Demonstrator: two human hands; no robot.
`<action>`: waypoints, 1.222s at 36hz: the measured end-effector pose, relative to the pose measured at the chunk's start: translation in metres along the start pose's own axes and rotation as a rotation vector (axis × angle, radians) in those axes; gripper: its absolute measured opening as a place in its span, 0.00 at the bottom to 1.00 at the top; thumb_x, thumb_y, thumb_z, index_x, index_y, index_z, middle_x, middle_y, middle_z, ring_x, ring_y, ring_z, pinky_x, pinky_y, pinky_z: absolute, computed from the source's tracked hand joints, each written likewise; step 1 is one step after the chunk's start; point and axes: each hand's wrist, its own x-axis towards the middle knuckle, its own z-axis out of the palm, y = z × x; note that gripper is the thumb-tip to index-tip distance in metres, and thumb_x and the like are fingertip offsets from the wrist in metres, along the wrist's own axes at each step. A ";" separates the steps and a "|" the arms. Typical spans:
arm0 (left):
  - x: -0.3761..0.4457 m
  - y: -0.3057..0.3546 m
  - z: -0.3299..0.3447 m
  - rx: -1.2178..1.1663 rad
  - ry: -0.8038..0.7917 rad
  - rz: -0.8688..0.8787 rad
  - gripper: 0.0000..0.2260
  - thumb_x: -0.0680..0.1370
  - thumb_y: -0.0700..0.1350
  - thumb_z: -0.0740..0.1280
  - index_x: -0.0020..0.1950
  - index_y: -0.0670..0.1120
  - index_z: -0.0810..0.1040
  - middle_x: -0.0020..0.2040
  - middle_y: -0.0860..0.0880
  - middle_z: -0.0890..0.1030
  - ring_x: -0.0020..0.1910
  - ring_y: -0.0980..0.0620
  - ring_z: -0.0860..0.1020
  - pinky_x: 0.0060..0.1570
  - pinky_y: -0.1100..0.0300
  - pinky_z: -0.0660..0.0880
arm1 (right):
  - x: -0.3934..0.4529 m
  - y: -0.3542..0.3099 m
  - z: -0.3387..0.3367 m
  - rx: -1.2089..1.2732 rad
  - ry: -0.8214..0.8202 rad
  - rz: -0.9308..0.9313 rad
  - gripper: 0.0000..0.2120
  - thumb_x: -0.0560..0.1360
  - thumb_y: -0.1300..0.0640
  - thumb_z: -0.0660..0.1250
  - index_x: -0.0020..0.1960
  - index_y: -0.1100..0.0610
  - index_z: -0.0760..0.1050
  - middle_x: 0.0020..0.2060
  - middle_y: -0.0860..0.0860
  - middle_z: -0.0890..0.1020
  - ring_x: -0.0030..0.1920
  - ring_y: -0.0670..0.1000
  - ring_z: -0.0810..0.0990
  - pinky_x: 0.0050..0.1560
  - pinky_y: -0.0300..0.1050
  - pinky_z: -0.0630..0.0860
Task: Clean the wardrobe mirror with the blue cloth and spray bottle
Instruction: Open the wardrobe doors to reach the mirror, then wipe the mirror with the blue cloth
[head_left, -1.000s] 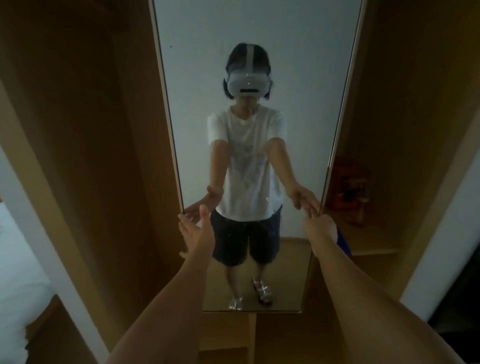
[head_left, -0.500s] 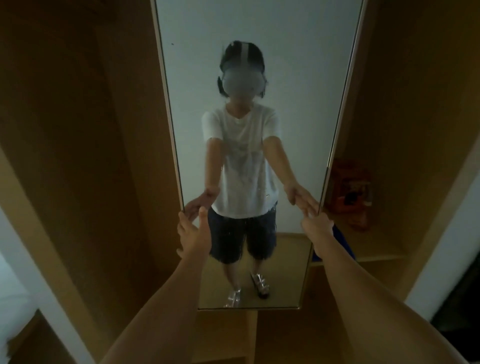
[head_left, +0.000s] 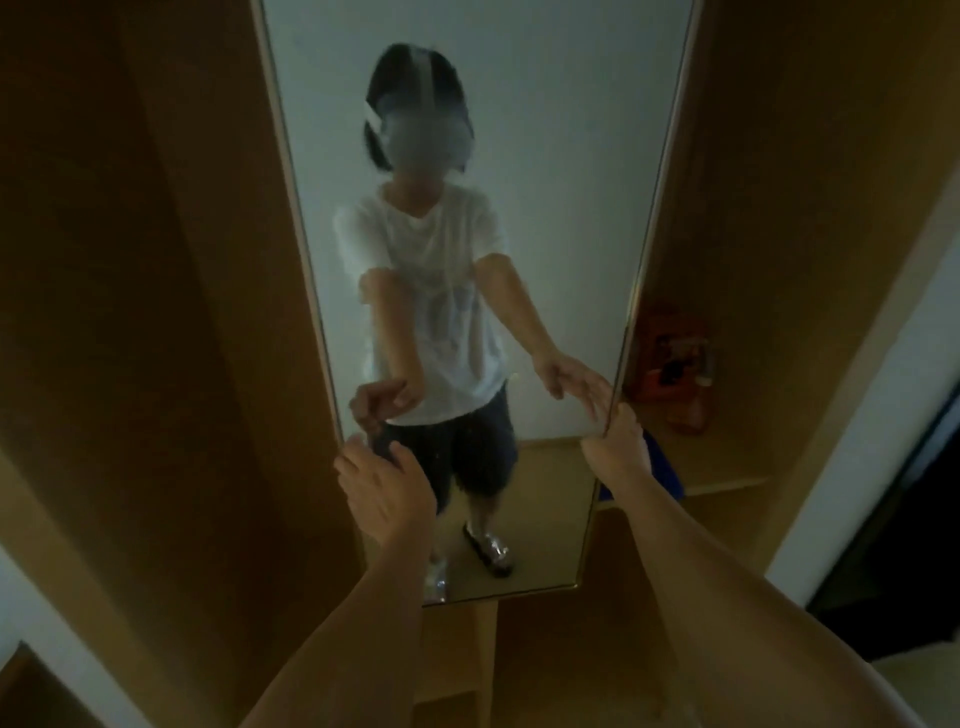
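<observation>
Right hand (head_left: 618, 441) grips the mirror (head_left: 545, 234) edge — left hand (head_left: 382, 486) loosely curled, holding nothing, at the glass.

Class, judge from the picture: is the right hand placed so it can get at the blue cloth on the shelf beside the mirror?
Probably yes. The right hand grips the mirror edge, and the blue cloth lies just behind it on the shelf. Nothing seems to block the way, though it must release the mirror first.

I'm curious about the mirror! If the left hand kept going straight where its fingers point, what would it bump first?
Probably the mirror glass: the left hand reaches toward its lower left part, fingers already close. The exact gap is unclear.
</observation>
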 end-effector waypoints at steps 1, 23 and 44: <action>-0.010 0.002 0.006 -0.005 -0.030 0.049 0.16 0.78 0.47 0.60 0.63 0.43 0.65 0.58 0.44 0.70 0.53 0.46 0.72 0.45 0.54 0.70 | -0.002 0.005 -0.002 -0.017 -0.011 -0.009 0.34 0.74 0.62 0.61 0.76 0.54 0.50 0.72 0.55 0.62 0.65 0.58 0.68 0.54 0.48 0.69; -0.193 0.082 0.164 0.303 -0.516 0.664 0.05 0.78 0.48 0.57 0.54 0.53 0.68 0.47 0.57 0.71 0.43 0.59 0.69 0.37 0.64 0.65 | 0.097 0.128 -0.116 -0.374 -0.215 -0.156 0.21 0.75 0.62 0.62 0.67 0.51 0.69 0.61 0.49 0.76 0.52 0.49 0.76 0.42 0.41 0.71; -0.154 0.101 0.280 0.628 -0.739 0.095 0.27 0.80 0.55 0.52 0.76 0.49 0.46 0.76 0.44 0.47 0.74 0.40 0.48 0.67 0.44 0.60 | 0.194 0.139 -0.070 -0.569 -0.540 -0.230 0.25 0.81 0.61 0.56 0.76 0.52 0.56 0.71 0.56 0.66 0.62 0.55 0.74 0.48 0.44 0.75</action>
